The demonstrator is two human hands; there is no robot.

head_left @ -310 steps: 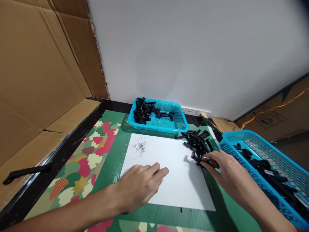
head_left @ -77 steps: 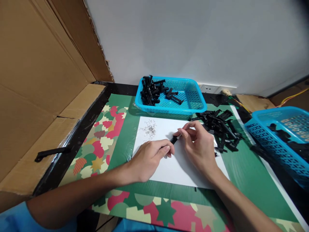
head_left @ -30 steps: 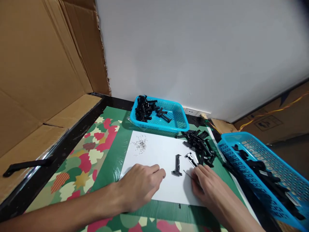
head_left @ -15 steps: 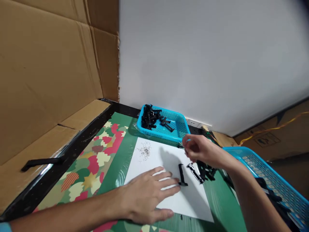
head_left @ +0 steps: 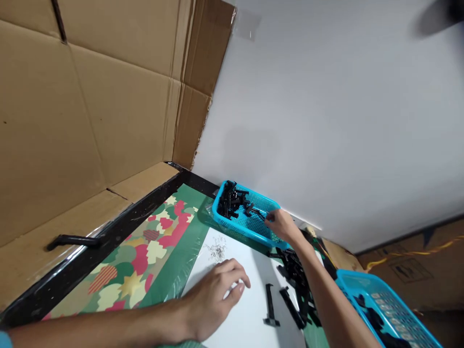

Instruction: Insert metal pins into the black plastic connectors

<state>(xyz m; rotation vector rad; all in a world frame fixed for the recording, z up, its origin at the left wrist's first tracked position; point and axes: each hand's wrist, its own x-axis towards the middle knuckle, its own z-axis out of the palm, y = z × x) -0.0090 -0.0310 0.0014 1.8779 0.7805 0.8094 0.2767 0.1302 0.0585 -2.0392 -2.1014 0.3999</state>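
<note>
My right hand (head_left: 282,226) reaches over the small blue basket (head_left: 242,227) at the back of the mat, fingers pinched on a small black part above the black parts lying in it. My left hand (head_left: 213,296) rests on the white sheet (head_left: 250,309) with fingers curled and loosely apart, holding nothing, just in front of a small heap of tiny metal springs (head_left: 216,251). Two black plastic strips (head_left: 269,305) lie on the sheet to the right of my left hand, next to a pile of black parts (head_left: 296,275).
A second blue basket (head_left: 373,309) with black parts stands at the right. Cardboard walls (head_left: 90,106) close the left side, with a black strip (head_left: 72,240) on the cardboard flap. A grey wall (head_left: 326,121) rises behind. The patterned green mat (head_left: 145,256) covers the table.
My right hand has moved from above the sheet back to the small basket. My left hand drew its fingers in. The view tilted upward.
</note>
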